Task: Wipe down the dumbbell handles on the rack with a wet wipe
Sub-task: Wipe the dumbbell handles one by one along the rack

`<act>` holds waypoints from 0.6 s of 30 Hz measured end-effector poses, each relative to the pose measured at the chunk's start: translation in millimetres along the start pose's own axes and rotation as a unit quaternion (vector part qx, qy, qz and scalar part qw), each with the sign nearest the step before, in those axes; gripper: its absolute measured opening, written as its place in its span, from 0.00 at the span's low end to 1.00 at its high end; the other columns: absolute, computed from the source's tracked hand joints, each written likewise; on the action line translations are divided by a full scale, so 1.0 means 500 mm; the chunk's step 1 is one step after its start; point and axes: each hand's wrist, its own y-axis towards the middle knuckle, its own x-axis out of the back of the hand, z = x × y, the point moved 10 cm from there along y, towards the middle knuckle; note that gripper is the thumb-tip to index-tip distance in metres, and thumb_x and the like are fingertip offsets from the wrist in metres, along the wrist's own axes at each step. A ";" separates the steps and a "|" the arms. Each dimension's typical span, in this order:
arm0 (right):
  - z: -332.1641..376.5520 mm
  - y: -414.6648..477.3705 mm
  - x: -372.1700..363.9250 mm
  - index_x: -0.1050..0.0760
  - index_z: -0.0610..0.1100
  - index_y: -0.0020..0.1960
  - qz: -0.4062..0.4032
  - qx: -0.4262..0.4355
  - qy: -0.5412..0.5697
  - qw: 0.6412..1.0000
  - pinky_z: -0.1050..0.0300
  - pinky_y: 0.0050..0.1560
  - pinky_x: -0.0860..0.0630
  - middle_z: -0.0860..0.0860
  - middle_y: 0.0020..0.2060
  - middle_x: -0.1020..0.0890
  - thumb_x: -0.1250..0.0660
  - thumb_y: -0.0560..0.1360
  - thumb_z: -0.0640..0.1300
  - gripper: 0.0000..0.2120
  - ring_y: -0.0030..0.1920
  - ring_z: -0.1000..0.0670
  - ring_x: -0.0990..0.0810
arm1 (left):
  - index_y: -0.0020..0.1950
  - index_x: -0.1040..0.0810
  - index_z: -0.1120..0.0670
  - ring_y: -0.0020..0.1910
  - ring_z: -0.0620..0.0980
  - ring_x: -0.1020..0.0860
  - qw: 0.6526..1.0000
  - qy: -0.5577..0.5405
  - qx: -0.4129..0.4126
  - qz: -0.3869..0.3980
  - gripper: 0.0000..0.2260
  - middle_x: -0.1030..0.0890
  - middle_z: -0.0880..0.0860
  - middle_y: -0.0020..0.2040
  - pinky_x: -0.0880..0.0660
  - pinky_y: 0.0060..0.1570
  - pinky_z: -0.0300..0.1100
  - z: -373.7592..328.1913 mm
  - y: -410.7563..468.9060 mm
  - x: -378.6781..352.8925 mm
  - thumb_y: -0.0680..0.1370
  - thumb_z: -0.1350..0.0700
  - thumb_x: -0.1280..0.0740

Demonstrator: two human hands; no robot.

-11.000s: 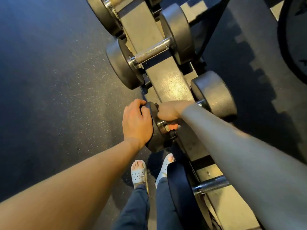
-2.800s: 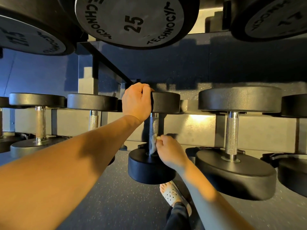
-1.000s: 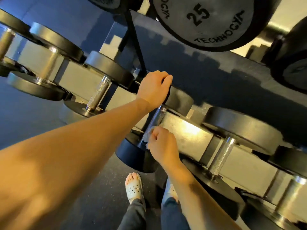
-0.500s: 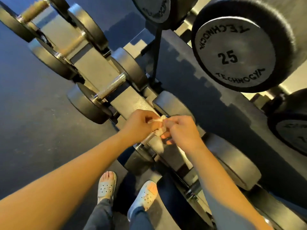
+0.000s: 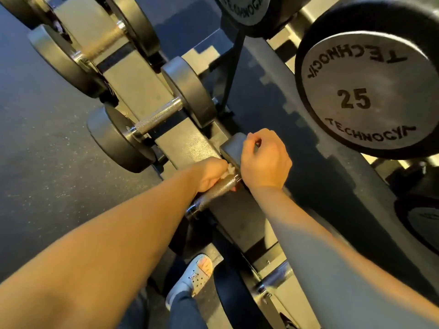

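- Handle (image 5: 215,191) – knurled steel, lying in the rack (image 5: 190,143) on the lower row at mid-frame, running from lower left up to the right between the two hands.
- Left hand (image 5: 209,173) is curled round the handle's far part, with the wipe (image 5: 229,167) bunched under its fingers; only a white crumple shows at the fist's edge.
- Right hand (image 5: 266,160) has its fingers hooked over the rim of the dumbbell's far head (image 5: 229,147), gripping it. The hand covers most of that head.
- The near head is hidden under the left forearm; only a chrome collar shows at the handle's near end.
- Big disc (image 5: 365,96) at upper right reads "25", with "TECHNOGYM" arched below the number and again above it, upside down. Its last letter looks worn.
- A second disc (image 5: 242,8) at the top edge carries the same brand, cut off by the frame so that only part of the word shows.
- Next dumbbell (image 5: 156,117) up the row sits clear of both hands, its knurled grip bare.
- A pale clog (image 5: 192,276) with holes shows between the forearms – it bears a small mark too tiny to read.
- Floor (image 5: 47,162) is dark and speckled.
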 end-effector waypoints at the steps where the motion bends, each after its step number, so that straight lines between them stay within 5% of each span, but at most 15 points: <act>1: 0.000 0.001 0.000 0.26 0.48 0.43 -0.002 0.003 0.003 1.000 0.53 0.33 0.27 0.54 0.36 0.25 0.40 0.82 0.50 0.11 0.37 0.51 0.25 | 0.45 0.24 0.61 0.37 0.55 0.22 1.000 0.028 0.007 -0.006 0.12 0.21 0.61 0.39 0.20 0.44 0.48 0.000 0.003 0.006 0.84 0.64 0.43; 4: 0.004 0.002 0.001 0.24 0.47 0.45 0.004 0.002 0.000 1.000 0.50 0.34 0.23 0.53 0.38 0.24 0.40 0.82 0.50 0.11 0.38 0.52 0.24 | 0.38 0.29 0.54 0.30 0.47 0.32 0.990 0.128 -0.023 -0.060 0.13 0.29 0.52 0.34 0.33 0.29 0.37 -0.015 0.003 0.031 0.82 0.64 0.41; 9: 0.005 0.001 0.001 0.25 0.47 0.47 0.019 -0.006 -0.022 1.000 0.51 0.34 0.23 0.53 0.39 0.24 0.41 0.83 0.49 0.10 0.39 0.52 0.24 | 0.35 0.33 0.54 0.33 0.44 0.28 0.986 0.123 -0.079 -0.079 0.18 0.31 0.51 0.35 0.34 0.32 0.27 -0.012 -0.011 0.019 0.83 0.67 0.43; 13: 0.003 0.003 -0.006 0.26 0.48 0.47 0.041 -0.012 -0.032 0.999 0.53 0.36 0.24 0.53 0.40 0.23 0.42 0.83 0.49 0.09 0.40 0.52 0.24 | 0.38 0.23 0.66 0.35 0.47 0.25 0.987 0.100 -0.121 -0.044 0.13 0.21 0.62 0.37 0.30 0.41 0.36 -0.008 -0.015 -0.003 0.81 0.66 0.39; 18: -0.003 0.004 -0.016 0.26 0.49 0.48 0.048 -0.019 -0.044 0.998 0.51 0.39 0.22 0.53 0.41 0.23 0.42 0.83 0.49 0.09 0.42 0.52 0.23 | 0.43 0.17 0.61 0.45 0.51 0.21 0.991 0.065 -0.112 -0.034 0.07 0.17 0.60 0.44 0.26 0.53 0.44 0.003 -0.020 0.017 0.78 0.66 0.33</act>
